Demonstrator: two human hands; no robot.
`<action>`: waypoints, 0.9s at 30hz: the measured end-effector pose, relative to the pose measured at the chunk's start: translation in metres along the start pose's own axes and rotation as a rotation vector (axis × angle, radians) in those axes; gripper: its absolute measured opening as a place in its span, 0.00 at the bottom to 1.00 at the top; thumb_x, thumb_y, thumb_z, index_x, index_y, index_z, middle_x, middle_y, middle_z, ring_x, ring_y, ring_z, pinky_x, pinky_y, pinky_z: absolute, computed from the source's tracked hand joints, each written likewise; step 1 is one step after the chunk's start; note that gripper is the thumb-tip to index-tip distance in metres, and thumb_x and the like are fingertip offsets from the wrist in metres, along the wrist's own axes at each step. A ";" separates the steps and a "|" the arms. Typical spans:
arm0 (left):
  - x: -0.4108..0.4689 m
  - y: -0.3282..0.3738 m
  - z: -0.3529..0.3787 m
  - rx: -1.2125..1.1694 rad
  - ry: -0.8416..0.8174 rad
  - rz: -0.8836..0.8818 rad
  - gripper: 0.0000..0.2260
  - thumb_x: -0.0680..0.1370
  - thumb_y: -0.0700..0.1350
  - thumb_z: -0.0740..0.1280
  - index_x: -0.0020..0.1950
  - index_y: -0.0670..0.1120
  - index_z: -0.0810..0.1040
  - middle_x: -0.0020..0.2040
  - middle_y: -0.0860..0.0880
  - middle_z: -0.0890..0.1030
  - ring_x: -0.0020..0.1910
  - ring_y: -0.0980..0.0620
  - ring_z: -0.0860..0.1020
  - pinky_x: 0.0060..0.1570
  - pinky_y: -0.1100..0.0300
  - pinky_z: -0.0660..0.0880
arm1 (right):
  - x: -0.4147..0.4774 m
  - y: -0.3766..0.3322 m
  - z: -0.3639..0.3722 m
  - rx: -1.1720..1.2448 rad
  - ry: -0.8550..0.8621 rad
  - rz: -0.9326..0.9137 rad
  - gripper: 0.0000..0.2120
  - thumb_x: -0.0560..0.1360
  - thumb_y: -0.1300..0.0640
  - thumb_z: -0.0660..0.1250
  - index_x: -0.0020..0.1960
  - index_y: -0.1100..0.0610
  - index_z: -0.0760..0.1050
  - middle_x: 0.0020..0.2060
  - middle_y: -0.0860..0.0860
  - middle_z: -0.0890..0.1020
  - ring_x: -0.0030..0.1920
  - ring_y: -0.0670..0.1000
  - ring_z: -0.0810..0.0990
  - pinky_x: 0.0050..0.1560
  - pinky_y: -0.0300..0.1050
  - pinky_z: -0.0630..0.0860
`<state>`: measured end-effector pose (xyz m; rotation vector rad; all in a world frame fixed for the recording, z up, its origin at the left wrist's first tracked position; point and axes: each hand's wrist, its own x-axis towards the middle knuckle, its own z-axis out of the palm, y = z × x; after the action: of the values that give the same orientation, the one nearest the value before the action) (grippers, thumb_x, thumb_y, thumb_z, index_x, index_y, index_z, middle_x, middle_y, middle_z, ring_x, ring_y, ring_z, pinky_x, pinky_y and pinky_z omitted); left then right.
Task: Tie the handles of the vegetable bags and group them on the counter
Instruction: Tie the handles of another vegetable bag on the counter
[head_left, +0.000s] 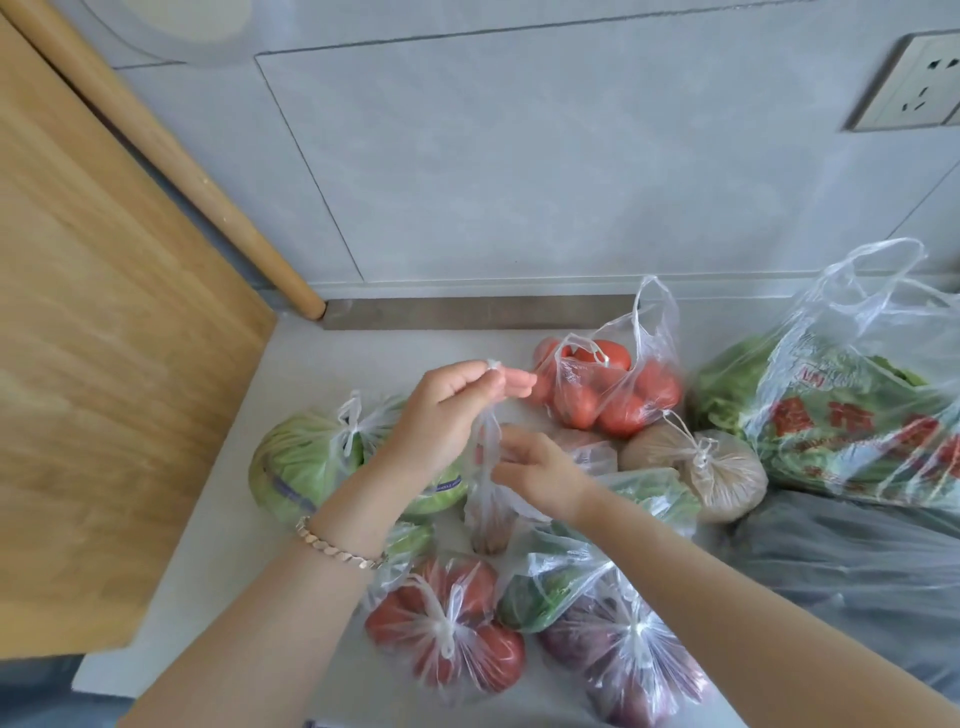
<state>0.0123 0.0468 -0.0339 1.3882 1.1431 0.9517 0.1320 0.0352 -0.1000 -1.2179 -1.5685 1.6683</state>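
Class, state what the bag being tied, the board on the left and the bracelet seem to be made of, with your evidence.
Bag being tied: thin clear plastic film; it crinkles and shows its contents.
Board: probably wood, matte; grain lines visible.
Bracelet: likely metal; glossy rose-gold links.

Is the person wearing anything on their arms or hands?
Yes, one thing. The left wrist has a bracelet made of small flat metal links, pinkish-gold in colour. Both arms are bare, with no sleeves in view. The left hand and right hand wear no gloves, and no rings show.
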 end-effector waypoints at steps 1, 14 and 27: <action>0.005 -0.001 -0.001 -0.051 -0.003 -0.057 0.12 0.80 0.38 0.56 0.47 0.42 0.80 0.47 0.50 0.83 0.46 0.58 0.82 0.55 0.65 0.76 | -0.002 0.004 0.003 0.018 -0.027 0.015 0.09 0.70 0.64 0.64 0.41 0.51 0.76 0.40 0.50 0.79 0.43 0.46 0.78 0.50 0.40 0.74; -0.016 -0.058 -0.010 0.315 -0.012 -0.235 0.07 0.71 0.43 0.71 0.45 0.53 0.79 0.42 0.60 0.81 0.41 0.68 0.79 0.45 0.73 0.73 | -0.015 0.017 -0.022 0.293 0.261 0.172 0.15 0.79 0.55 0.58 0.40 0.62 0.76 0.21 0.45 0.66 0.21 0.41 0.62 0.24 0.30 0.59; -0.010 -0.069 0.031 0.154 -0.044 -0.208 0.20 0.74 0.42 0.68 0.30 0.48 0.57 0.25 0.57 0.58 0.23 0.61 0.59 0.27 0.68 0.58 | -0.003 0.013 -0.044 -0.264 0.485 -0.050 0.16 0.75 0.58 0.65 0.30 0.64 0.71 0.27 0.50 0.68 0.28 0.45 0.66 0.31 0.32 0.65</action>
<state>0.0306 0.0295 -0.1059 1.3737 1.3212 0.6939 0.1749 0.0511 -0.1081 -1.5600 -1.5165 1.0459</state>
